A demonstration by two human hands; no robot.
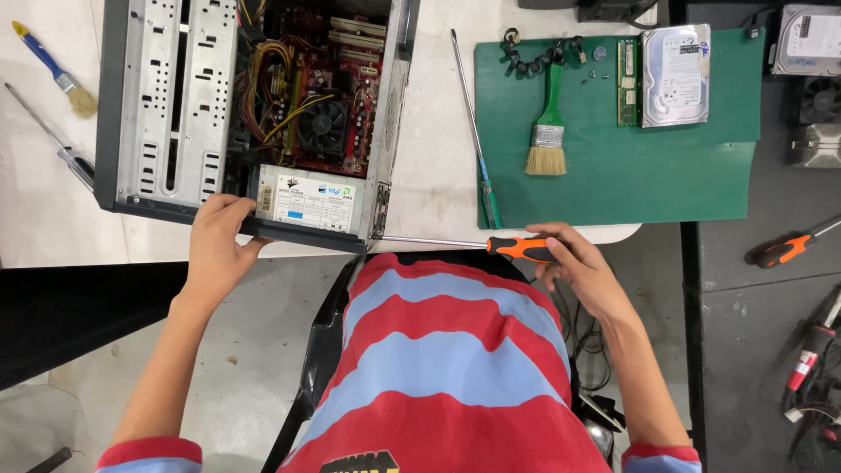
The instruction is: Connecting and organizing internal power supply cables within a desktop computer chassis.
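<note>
**Screwdriver tip at the corner of an opened computer case**

The right hand (585,270) is closed around the orange-and-black handle of a long screwdriver (455,244), whose thin shaft lies level and runs left until its tip meets the near right corner of the computer case (166,105). The left hand (219,245) grips the case's near edge, fingers curled over the rim just beside the grey power supply (308,203).

The case lies open on its side on a white table (438,131), showing a red motherboard (350,96) with a black cooling fan (322,124) and a bundle of yellow and red wires. Right of the case lies a second screwdriver with a green handle (480,158), along the left edge of a green mat (631,175). On the mat rest a green-handled paintbrush (547,131), a memory stick (626,83) and a hard drive (674,74). Far left on the table lie a blue-handled brush (53,68) and a clear-handled screwdriver (53,140).
</note>
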